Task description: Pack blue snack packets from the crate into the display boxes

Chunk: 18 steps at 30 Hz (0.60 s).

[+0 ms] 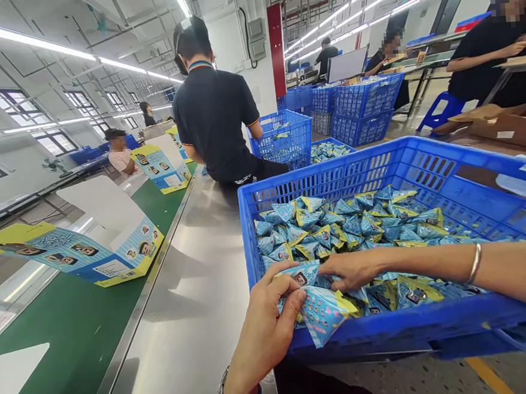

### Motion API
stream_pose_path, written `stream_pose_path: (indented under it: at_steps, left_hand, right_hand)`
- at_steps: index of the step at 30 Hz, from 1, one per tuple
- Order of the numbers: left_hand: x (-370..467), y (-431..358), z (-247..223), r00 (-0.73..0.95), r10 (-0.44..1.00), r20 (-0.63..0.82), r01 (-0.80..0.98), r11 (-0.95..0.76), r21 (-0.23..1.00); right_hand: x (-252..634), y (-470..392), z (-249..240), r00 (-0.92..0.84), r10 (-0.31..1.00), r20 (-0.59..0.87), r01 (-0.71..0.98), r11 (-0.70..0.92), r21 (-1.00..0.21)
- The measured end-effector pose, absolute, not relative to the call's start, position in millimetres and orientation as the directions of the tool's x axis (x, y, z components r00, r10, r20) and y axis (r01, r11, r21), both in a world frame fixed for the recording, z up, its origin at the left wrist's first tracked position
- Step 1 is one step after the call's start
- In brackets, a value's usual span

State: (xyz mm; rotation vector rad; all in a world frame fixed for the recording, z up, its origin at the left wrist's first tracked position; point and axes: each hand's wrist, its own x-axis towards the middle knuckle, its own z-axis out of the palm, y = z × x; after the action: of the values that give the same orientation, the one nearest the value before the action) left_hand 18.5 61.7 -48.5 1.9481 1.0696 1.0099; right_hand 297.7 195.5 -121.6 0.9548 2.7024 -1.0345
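My left hand (275,316) is closed on a blue and yellow pyramid-shaped packet (323,314), thumb on top, at the near left corner of a blue plastic crate (326,332). A second packet (305,274) with a cartoon face lies against its fingers; I cannot tell whether it is gripped too. Inside the crate, my right hand (356,268) reaches left across the pile of similar packets (355,222). Its fingers are partly stretched out and apart, touching packets near the left hand; some fingertips are hidden among them.
A steel table edge (183,286) runs along the left, beside a green conveyor belt (95,317) carrying open printed display boxes (114,255). Ahead, a co-worker in a dark shirt (215,122) sits by another blue crate (286,138). Stacked crates (360,112) stand behind.
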Motion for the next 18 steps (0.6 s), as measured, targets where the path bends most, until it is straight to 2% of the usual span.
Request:
stream_pose_path:
  at_steps: [4, 11, 18]
  left_hand:
    - [19, 61, -48, 0.358, 0.883, 0.303, 0.348, -0.427, 0.835]
    - [18, 62, -48, 0.371, 0.877, 0.306, 0.339, -0.435, 0.834]
    - [23, 62, -48, 0.348, 0.885, 0.309, 0.308, -0.419, 0.854]
  right_hand:
    - [299, 201, -107, -0.793, 0.540, -0.283, 0.590, 0.563, -0.579]
    - [315, 218, -73, -0.673, 0.730, -0.120, 0.639, 0.492, -0.591]
    - [315, 213, -71, -0.689, 0.721, -0.074, 0.626, 0.541, -0.561]
